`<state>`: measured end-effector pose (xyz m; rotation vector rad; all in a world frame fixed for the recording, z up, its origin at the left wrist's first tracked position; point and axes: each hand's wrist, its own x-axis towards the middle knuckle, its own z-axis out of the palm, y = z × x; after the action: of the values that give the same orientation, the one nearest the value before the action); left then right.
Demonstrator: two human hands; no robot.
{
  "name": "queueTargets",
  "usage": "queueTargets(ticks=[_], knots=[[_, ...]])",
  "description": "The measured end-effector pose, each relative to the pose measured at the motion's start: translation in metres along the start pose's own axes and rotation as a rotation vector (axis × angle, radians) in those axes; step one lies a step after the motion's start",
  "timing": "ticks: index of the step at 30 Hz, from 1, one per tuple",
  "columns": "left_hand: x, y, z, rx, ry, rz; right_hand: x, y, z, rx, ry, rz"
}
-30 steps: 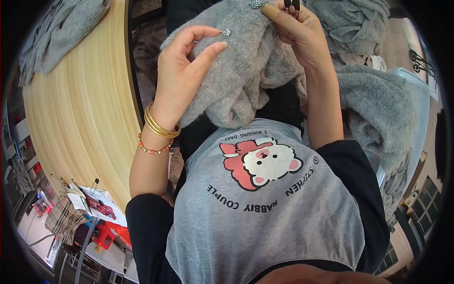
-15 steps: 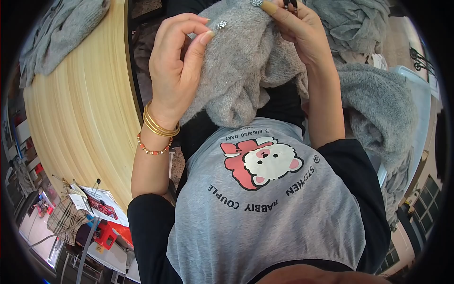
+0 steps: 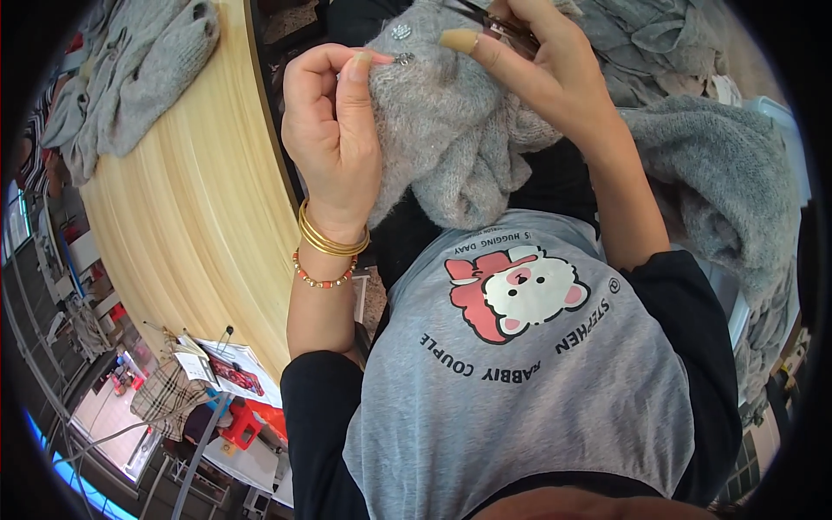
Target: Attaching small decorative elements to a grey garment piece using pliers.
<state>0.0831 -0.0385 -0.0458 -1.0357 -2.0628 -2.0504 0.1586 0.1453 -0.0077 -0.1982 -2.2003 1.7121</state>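
A fuzzy grey knit garment lies bunched over my lap. At its left edge my left hand is closed, thumb and forefinger pinching a glittery silver button. A second silver button shows on the knit just above. My right hand, to the right over the garment, is wrapped round dark thread snips. Their slim blades reach left near the top edge, over the knit. A tan cover sits on my right thumb's tip. The upper end of the garment is cut off by the picture's edge.
A wooden table runs along my left, with a grey knit piece at its far end. Clipped papers hang at its near end. On my right, more grey knitwear overflows a pale blue bin.
My left fingers have come onto a button and pinch it. My right hand has shifted off the other button, and the snips' blades now point left over the knit. The whole view has shifted slightly.
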Motion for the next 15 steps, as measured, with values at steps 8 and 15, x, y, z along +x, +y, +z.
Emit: queueTargets(ticks=[8,15], knots=[[0.0,-0.002,-0.007,0.339,0.019,0.111,0.008,0.024,0.004,0.032,-0.042,-0.947],[0.004,0.001,-0.009,0.381,0.014,0.242,0.014,0.035,0.007,-0.01,-0.078,-0.939]])
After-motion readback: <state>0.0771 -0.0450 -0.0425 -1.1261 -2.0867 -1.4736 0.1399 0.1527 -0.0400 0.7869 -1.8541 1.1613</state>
